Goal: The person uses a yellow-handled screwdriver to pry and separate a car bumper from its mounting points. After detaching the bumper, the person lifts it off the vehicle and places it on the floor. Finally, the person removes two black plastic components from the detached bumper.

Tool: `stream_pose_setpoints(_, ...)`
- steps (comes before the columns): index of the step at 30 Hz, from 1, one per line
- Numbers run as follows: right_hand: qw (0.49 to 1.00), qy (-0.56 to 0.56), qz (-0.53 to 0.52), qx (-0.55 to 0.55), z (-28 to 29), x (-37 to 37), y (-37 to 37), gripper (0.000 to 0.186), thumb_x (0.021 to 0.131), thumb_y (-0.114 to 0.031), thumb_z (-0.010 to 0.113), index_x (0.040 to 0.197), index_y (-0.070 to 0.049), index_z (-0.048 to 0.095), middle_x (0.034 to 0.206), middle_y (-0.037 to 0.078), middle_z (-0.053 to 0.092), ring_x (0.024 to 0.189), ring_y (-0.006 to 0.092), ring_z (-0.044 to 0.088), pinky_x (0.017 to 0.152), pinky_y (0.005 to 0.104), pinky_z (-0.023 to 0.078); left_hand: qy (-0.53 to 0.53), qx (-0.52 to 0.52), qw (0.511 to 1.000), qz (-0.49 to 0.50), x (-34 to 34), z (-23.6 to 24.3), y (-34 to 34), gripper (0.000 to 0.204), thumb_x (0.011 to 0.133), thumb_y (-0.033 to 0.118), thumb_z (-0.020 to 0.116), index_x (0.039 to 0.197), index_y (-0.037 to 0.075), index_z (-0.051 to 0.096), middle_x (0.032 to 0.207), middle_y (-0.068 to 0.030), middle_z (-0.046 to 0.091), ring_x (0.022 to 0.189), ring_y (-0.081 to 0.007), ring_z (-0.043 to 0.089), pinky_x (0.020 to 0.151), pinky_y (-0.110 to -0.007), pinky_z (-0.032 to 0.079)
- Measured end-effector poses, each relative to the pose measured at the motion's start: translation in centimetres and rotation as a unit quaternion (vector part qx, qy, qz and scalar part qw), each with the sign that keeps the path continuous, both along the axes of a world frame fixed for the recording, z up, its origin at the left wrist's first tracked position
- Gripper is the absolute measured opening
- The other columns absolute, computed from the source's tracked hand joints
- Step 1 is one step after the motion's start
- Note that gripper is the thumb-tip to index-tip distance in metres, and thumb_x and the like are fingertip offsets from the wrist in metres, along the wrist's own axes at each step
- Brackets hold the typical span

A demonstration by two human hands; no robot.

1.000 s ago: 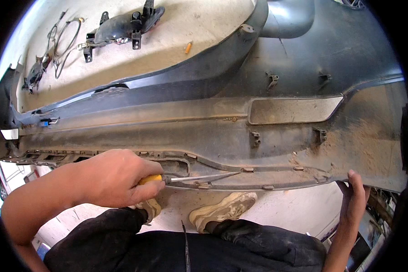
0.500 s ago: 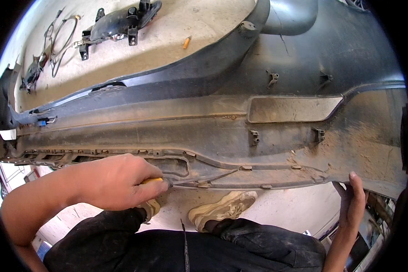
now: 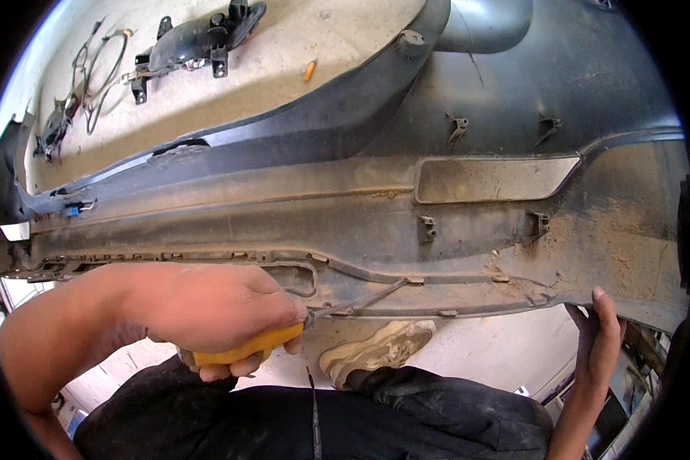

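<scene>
My left hand [image 3: 230,307] is closed round a screwdriver with a yellow handle [image 3: 249,343]. Its thin shaft slants up and right, the tip at a small clip [image 3: 414,281] on the lower rim of a large, dusty dark plastic bumper panel [image 3: 299,218]. Another clip [image 3: 501,280] sits farther right along that rim. My right hand [image 3: 594,337] grips the panel's lower edge at the right, fingertips over the rim and the other fingers partly hidden underneath.
Beyond the panel, a black lamp housing with brackets [image 3: 195,46], a coiled cable with connectors [image 3: 100,73] and a small orange piece [image 3: 309,70] lie on the pale floor [image 3: 337,46]. My shoe [image 3: 376,353] shows below the panel, parts piled at lower right [image 3: 644,360].
My left hand has shifted slightly right and turned, exposing more of the yellow handle. The shaft's tip stays at about the same clip. My right hand remains on the edge.
</scene>
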State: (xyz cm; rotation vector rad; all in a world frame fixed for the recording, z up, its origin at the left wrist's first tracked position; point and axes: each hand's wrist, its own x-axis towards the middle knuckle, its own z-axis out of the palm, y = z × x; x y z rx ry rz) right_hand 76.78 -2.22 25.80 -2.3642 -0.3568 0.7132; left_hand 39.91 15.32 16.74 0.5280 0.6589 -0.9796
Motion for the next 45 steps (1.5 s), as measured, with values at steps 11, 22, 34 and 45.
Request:
stream_pose_setpoints(11, 1.0, 0.016, -0.013, 0.001, 0.1, -0.1, -0.1, 0.034, 0.081, -0.013, 0.063, 0.109, 0.004, 0.052, 0.094, 0.012, 0.06, 0.088, 0.0196, 0.062, 0.078, 0.0382, 0.056, -0.193, 0.445, 0.838, -0.251, 0.5, -0.4, -0.5, 0.041, 0.094, 0.038, 0.049, 0.085, 0.003, 0.068, 0.069, -0.0219, 0.062, 0.068, -0.0359, 0.063, 0.066, -0.045, 0.051)
stream_pose_setpoints(22, 0.999, 0.0, -0.025, 0.019, -0.2, 0.6, -0.7, 0.02, 0.082, -0.01, 0.063, 0.098, -0.001, 0.056, 0.086, 0.008, 0.059, 0.081, 0.016, 0.061, 0.075, 0.0366, 0.057, 0.023, 0.157, 0.984, -0.084, 0.6, -0.4, -1.1, 0.058, 0.099, 0.045, 0.04, 0.081, -0.006, 0.062, 0.059, -0.01, 0.056, 0.051, -0.0229, 0.055, 0.059, -0.039, 0.05)
stream_pose_setpoints(34, 0.999, -0.001, -0.041, 0.031, -0.3, -0.3, -0.5, 0.006, 0.08, -0.008, 0.059, 0.078, -0.003, 0.057, 0.079, 0.004, 0.055, 0.076, 0.0165, 0.057, 0.076, 0.0374, 0.053, -0.013, 0.178, 0.974, -0.142, 3.6, 1.1, 1.1, 0.054, 0.098, 0.04, 0.039, 0.081, -0.006, 0.06, 0.063, -0.0136, 0.059, 0.054, -0.0233, 0.06, 0.057, -0.037, 0.05)
stream_pose_setpoints(45, 0.999, 0.015, -0.039, 0.02, -0.3, -0.6, -0.3, 0.008, 0.08, -0.008, 0.059, 0.074, -0.003, 0.057, 0.078, 0.004, 0.054, 0.075, 0.0156, 0.055, 0.08, 0.0371, 0.052, -0.023, 0.234, 0.959, -0.156, 4.6, 1.2, 0.6, 0.05, 0.097, 0.039, 0.044, 0.089, -0.005, 0.065, 0.078, -0.0223, 0.065, 0.07, -0.0368, 0.063, 0.071, -0.045, 0.049)
